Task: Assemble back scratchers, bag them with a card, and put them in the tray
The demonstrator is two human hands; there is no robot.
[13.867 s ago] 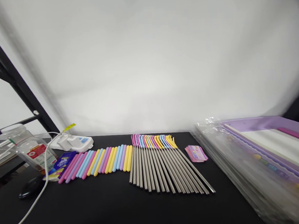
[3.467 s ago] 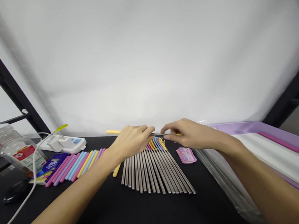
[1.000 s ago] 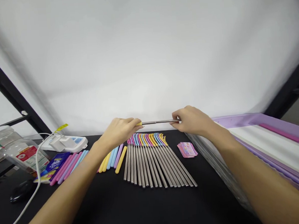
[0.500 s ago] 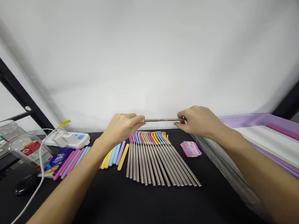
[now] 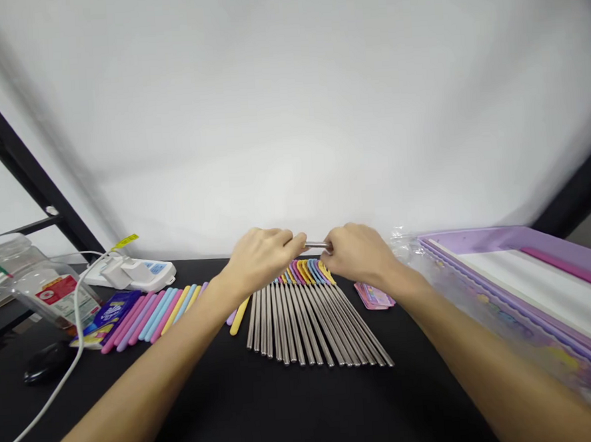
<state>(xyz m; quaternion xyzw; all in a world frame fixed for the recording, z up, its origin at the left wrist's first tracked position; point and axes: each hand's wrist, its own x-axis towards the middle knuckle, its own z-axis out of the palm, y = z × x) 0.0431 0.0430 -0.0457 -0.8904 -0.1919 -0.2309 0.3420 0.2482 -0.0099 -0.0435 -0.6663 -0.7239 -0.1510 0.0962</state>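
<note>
A short stretch of a thin metal rod (image 5: 318, 245) shows between my two hands, above the far edge of the desk. My left hand (image 5: 265, 257) is closed on its left end and my right hand (image 5: 356, 252) on its right end; both ends are hidden in the fingers. Beneath them several thicker metal rods (image 5: 306, 324) lie fanned out side by side, with curved coloured plastic tips (image 5: 311, 271) pointing away from me. Pink, purple, blue and yellow round sticks (image 5: 156, 315) lie in a row to the left, partly behind my left forearm.
Left are a power strip (image 5: 153, 273), a clear jar (image 5: 54, 289), a purple packet (image 5: 114, 317), a black mouse (image 5: 48, 361) and a white cable (image 5: 78, 321). Right lie small pink cards (image 5: 375, 295) and a purple tray (image 5: 501, 236) with clear plastic beside it. A white wall (image 5: 289, 115) stands behind.
My hands have come closer together, and much less of the rod shows between them. The yellow end seen earlier at my left fingers is no longer visible.
</note>
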